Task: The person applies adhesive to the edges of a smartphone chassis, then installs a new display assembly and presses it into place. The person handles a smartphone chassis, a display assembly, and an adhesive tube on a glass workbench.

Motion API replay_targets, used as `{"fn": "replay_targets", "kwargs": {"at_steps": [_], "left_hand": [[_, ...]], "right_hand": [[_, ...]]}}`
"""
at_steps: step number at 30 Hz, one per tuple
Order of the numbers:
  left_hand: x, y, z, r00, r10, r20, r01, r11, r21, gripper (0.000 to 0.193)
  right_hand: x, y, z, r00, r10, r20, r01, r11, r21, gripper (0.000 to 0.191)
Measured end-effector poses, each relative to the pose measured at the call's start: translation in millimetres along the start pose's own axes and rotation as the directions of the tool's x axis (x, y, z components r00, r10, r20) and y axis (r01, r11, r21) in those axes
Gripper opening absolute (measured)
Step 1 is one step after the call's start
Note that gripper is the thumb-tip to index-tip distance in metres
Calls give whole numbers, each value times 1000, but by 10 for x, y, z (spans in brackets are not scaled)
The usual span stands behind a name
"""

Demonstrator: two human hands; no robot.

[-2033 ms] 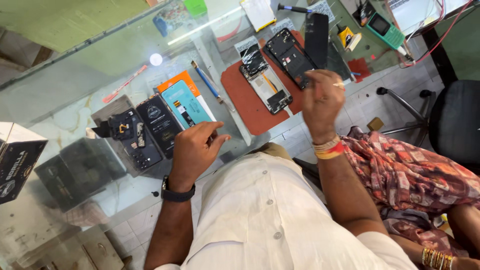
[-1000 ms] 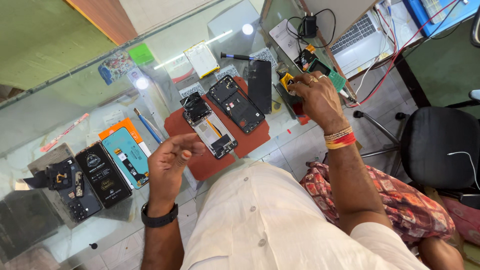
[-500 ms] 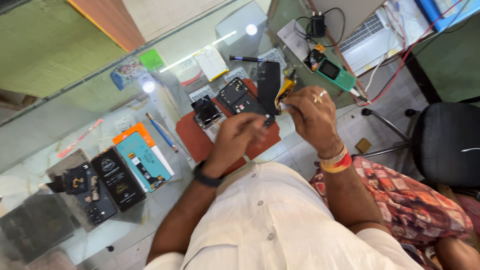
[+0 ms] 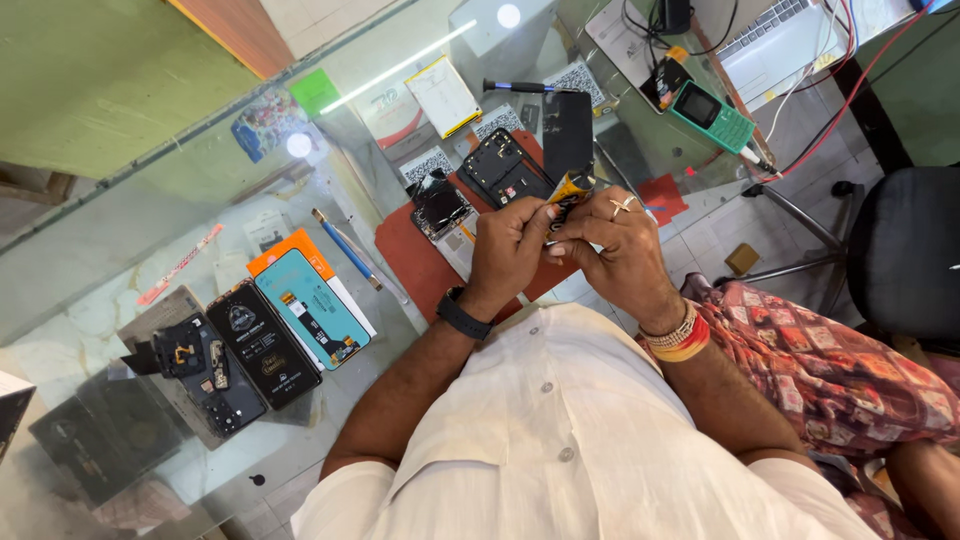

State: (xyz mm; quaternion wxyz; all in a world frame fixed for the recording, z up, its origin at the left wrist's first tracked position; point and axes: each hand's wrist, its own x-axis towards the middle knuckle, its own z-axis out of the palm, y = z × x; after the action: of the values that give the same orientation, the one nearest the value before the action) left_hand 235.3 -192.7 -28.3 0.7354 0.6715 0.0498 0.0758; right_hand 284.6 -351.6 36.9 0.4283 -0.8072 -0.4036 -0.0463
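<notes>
Both hands meet over the red work mat (image 4: 415, 262), and their fingers (image 4: 541, 213) pinch a small yellow-and-black tube (image 4: 568, 190) between them. The left hand (image 4: 508, 250) closes on the tube from seven o'clock, thumb and forefinger at its lower end; the right hand (image 4: 622, 245), a ring on one finger, closes on it from four o'clock. The tube tilts up toward one o'clock, its top end free of both hands.

Just past the tube at twelve o'clock lies a black phone back cover (image 4: 567, 134), and at eleven o'clock an opened phone frame (image 4: 505, 166) with its insides bare. At ten o'clock of the left hand a second opened phone (image 4: 438, 208) sits on the mat. Farther out at twelve o'clock a screwdriver (image 4: 520, 87) rests on the glass worktop (image 4: 140, 220), and at one o'clock a green keypad phone (image 4: 712, 117). Well apart at nine o'clock lie a blue pen-like tool (image 4: 345, 250), a teal phone screen part (image 4: 313, 309), a black flat box (image 4: 264, 345) and a dismantled phone body (image 4: 200, 375).
</notes>
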Motion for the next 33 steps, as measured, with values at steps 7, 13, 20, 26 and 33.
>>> {"fn": "replay_targets", "kwargs": {"at_steps": [7,13,20,26,33], "left_hand": [[-30,-62,-22,995,-96,17,97,986,-136,24],[-28,-126,-15,978,-129,163,177,929,-325,28],[-32,-104,-8,953,-169,252,260,884,-389,46],[-46,-97,13,969,-132,207,205,898,-389,48],[-79,-149,27,980,-161,114,185,948,-257,12]], "right_hand": [[20,7,45,985,150,90,-153,988,29,16],[-24,64,27,959,278,55,-282,953,112,17],[-63,162,41,765,643,30,-623,728,285,37],[-235,361,118,692,665,281,-668,442,599,11],[-376,499,204,776,607,171,-557,532,638,6]]}}
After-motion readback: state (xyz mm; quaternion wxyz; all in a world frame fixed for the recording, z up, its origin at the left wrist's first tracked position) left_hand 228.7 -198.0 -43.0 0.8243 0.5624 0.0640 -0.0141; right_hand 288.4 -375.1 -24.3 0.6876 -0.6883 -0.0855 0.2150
